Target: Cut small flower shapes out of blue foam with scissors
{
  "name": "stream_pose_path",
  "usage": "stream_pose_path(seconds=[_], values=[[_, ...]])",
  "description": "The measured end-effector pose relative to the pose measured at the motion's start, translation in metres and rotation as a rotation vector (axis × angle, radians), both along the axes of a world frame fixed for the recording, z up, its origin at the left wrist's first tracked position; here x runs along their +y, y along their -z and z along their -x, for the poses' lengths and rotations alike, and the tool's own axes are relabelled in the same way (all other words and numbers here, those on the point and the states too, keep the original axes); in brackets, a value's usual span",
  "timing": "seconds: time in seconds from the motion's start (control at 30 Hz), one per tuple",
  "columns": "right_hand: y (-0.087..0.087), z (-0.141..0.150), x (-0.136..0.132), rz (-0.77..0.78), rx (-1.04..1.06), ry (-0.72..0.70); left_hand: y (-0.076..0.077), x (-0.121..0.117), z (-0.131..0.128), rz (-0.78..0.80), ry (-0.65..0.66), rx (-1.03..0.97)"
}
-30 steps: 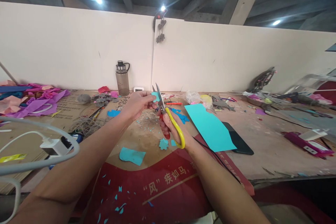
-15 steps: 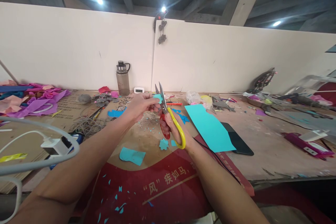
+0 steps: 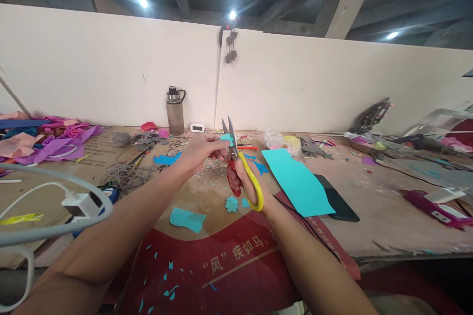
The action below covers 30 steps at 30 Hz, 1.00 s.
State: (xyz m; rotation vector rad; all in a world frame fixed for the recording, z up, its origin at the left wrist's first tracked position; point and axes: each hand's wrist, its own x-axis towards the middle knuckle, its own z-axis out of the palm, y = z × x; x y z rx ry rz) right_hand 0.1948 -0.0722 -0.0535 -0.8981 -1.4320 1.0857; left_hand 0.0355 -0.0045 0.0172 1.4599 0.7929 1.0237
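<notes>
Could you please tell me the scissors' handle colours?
A yellow handle and a red handle, best seen in the head view.

Your scissors (image 3: pixel 241 157) show one yellow handle loop, one red, and silvery blades; your small piece (image 3: pixel 226 140) is turquoise, like the large sheet (image 3: pixel 295 182) and flower-shaped cutout (image 3: pixel 232 204); your printed cardboard (image 3: pixel 258 280) is deep red with gold lettering

turquoise piece (image 3: pixel 226 138): partly behind left fingers (image 3: pixel 217 146) | black slab (image 3: pixel 343 206): partly under turquoise sheet (image 3: pixel 295 182) | white device (image 3: pixel 197 128): readout illegible
</notes>
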Motion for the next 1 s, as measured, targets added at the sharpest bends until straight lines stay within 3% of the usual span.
stream_pose_path(seconds=[0.43, 0.6, 0.8, 1.0], values=[[0.0, 0.006, -0.002, 0.035, 0.069, 0.064, 0.009, 0.004, -0.001, 0.03, 0.058, -0.057], [0.0, 0.004, 0.001, 0.032, 0.138, 0.101, 0.005, 0.003, -0.004, 0.048, -0.027, -0.121], [0.006, -0.004, 0.013, -0.085, 0.036, 0.109, 0.001, 0.005, -0.001, 0.028, -0.034, -0.154], [0.01, -0.008, 0.017, -0.084, -0.038, 0.028, 0.003, 0.013, 0.007, -0.045, 0.043, -0.087]])
